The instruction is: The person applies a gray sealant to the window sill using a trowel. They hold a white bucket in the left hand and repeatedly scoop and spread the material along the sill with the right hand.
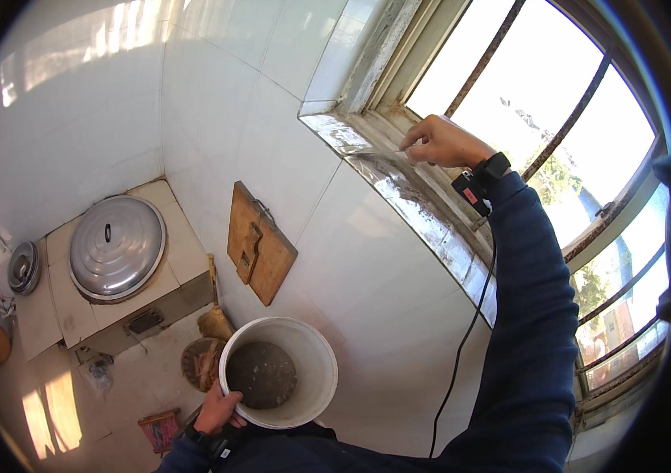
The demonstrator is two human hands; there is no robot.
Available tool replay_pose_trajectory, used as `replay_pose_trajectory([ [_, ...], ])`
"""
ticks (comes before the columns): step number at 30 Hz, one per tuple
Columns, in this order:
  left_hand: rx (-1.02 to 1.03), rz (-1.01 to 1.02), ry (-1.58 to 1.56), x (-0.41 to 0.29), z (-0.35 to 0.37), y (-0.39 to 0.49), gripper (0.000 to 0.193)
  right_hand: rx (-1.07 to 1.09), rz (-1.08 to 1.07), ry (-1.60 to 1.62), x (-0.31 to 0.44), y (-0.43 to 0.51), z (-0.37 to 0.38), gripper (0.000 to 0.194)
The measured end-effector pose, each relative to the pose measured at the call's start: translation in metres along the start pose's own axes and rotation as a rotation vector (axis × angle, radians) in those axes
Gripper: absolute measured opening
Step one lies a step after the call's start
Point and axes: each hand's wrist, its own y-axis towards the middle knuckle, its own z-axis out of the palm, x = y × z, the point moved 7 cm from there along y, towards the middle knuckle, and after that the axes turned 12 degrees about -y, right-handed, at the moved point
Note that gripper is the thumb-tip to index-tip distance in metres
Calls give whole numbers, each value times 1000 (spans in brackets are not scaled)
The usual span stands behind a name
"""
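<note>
My left hand (219, 409) grips the rim of a white plastic bucket (314, 378), thumb over the edge. Dark, murky matter with pale flecks covers the bucket's bottom. Up at the window, my right hand (447, 142) pinches a thin, pale, flat piece (379, 154); its kind is not clear. That piece reaches over the tiled window sill (406, 192), close to its surface. Dark dirt and whitish, wet-looking patches lie along the sill. A black device is strapped to my right wrist, with a cable (459, 349) hanging down from it.
Rusty bars (572, 121) cross the window. A wooden cutting board (261, 245) hangs on the tiled wall. Below left, a tiled stove (178, 254) carries a large metal lid (116, 248) and stacked bowls (23, 268). A broom (215, 319), a basket (196, 363) and a small stool (160, 428) stand on the floor.
</note>
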Motion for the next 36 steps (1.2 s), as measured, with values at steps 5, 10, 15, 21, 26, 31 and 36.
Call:
replay_pose_trajectory([
  [5, -18, 20, -24, -3, 1, -4, 54, -75, -61, 31, 10, 13, 2, 37],
  [10, -36, 37, -64, -7, -2, -10, 55, 33, 48, -61, -1, 2, -4, 35],
  [15, -12, 35, -60, -8, 4, -7, 54, -25, -30, -12, 10, -5, -7, 34],
  [21, 8, 25, 13, -5, 7, -3, 56, -91, -6, -45, 19, -7, 4, 34],
  [26, 35, -5, 27, -1, 9, -2, 65, -63, -60, -15, 21, -6, -5, 35],
  [31, 6, -10, 1, 0, 7, -6, 70, -35, -19, -93, 20, 0, -2, 35],
  [36, -19, 24, -9, -6, 4, -11, 66, -68, -74, -32, 31, 0, -5, 34],
])
